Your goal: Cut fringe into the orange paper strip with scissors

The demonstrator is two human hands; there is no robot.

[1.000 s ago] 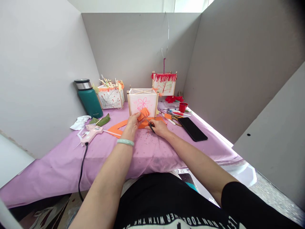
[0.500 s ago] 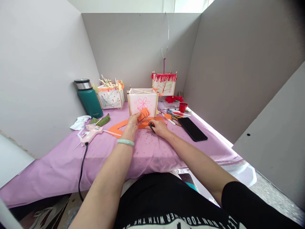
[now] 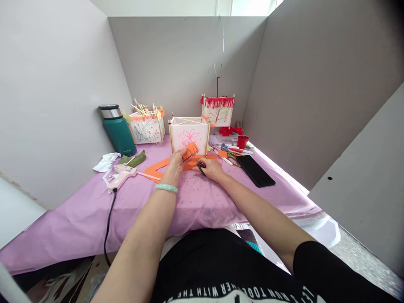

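Pinched in my left hand (image 3: 177, 160) is a strip of orange paper (image 3: 192, 149) whose edge is cut into a fringe. My right hand (image 3: 212, 168) grips scissors (image 3: 200, 165) with dark handles, their blades pointing up and left to the fringed edge. How far apart the blades are is too small to tell. Beneath both hands lies a larger sheet of orange paper (image 3: 154, 170) with a cut-out shape. Just behind the hands stands a white paper lantern (image 3: 189, 135) on a stick frame, with a pink flower drawn on its front.
At left are a green bottle (image 3: 118, 132), a glue gun (image 3: 121, 179) with a black cord, and a leaf (image 3: 137, 159). A stick-filled lantern (image 3: 147, 129) stands behind. On the right lie a phone (image 3: 255, 170) and a red cup (image 3: 242, 142); a red-fringed lantern (image 3: 218, 113) hangs at the back.
The fringed orange strip has shifted very slightly in my left hand by the scissors' tips. Both hands keep nearly the same place and hold.
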